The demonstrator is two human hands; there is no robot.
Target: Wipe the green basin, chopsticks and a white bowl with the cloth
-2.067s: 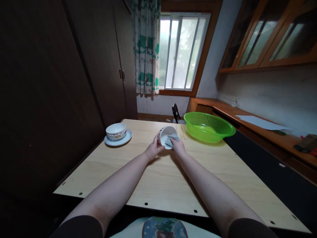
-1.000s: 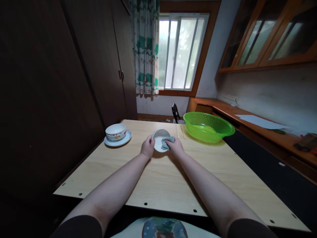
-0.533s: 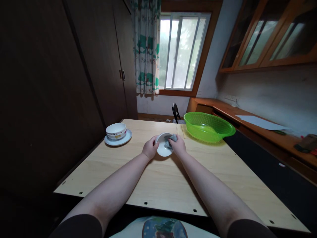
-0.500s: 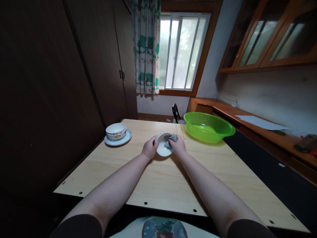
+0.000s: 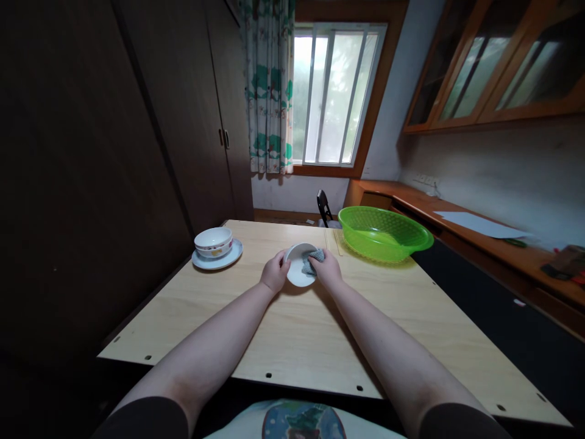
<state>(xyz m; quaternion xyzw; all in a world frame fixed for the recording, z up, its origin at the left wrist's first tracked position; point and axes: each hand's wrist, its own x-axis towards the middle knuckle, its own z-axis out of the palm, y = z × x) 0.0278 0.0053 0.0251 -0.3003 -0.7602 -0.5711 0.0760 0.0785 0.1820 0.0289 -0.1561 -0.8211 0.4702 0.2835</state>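
A white bowl (image 5: 296,275) is tilted over the middle of the table, its inside facing me. My left hand (image 5: 275,272) is closed on the bowl's left rim, with the thumb at the inner edge. In my right hand (image 5: 328,268) is a bunched grey-green cloth (image 5: 311,263), pressed against the inside of the bowl's right part. The fingers behind the bowl are hidden. Off to the left, white bowls (image 5: 214,239) with a coloured pattern are stacked on a pale plate (image 5: 228,261).
A green plastic basin (image 5: 384,235) stands at the table's (image 5: 301,341) back right. Thin chopsticks (image 5: 338,242) lie beside it. Behind the table is a dark folding chair (image 5: 323,206). A wooden desk (image 5: 457,213) with white paper (image 5: 484,225) runs along the right wall.
The cloth in my right hand has shifted slightly within the bowl. The bowl's tilt differs a little, and my left hand keeps its hold on the rim.
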